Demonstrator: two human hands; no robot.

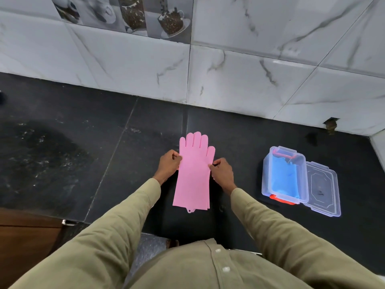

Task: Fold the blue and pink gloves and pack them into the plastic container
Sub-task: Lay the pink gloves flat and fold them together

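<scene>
Pink gloves (pixel 192 174), stacked flat on dark tabletop (pixel 125 163); my left hand (pixel 169 164) and right hand (pixel 221 172) pinch opposite edges; blue gloves (pixel 285 178) already in plastic container (pixel 265 174); I judge: fold evenly, cuffs aligned.

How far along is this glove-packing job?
About halfway, it seems. Done: the blue gloves already lie inside the open plastic container, its lid beside it. In hand: the left hand and right hand pinch the sides of the pink gloves, stacked flat and unfolded on the dark counter. Left: fold them and pack them.
</scene>
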